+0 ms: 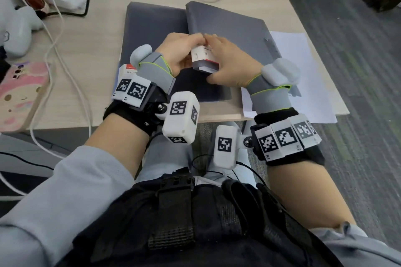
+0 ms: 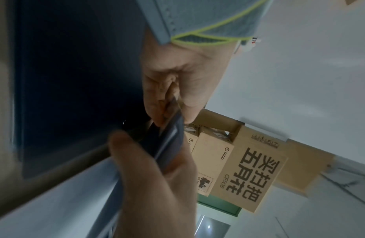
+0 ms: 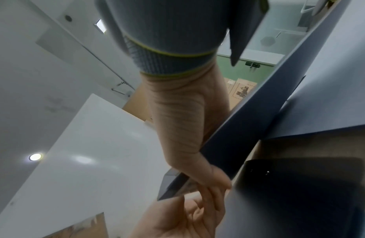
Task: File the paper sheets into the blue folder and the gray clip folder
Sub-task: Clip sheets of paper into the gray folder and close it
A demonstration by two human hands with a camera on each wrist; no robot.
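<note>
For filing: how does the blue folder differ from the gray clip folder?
The blue folder is dark navy; the gray clip folder is paler slate. The blue folder lies left; the gray clip folder lies right, overlapping it and covering part of the paper sheets. The gray clip folder shows a clip; the blue folder shows none. Both are flat rectangles.

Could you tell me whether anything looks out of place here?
Yes: both hands, left hand and right hand, hold a small box rather than paper, and white sheets overhang the desk edge.
</note>
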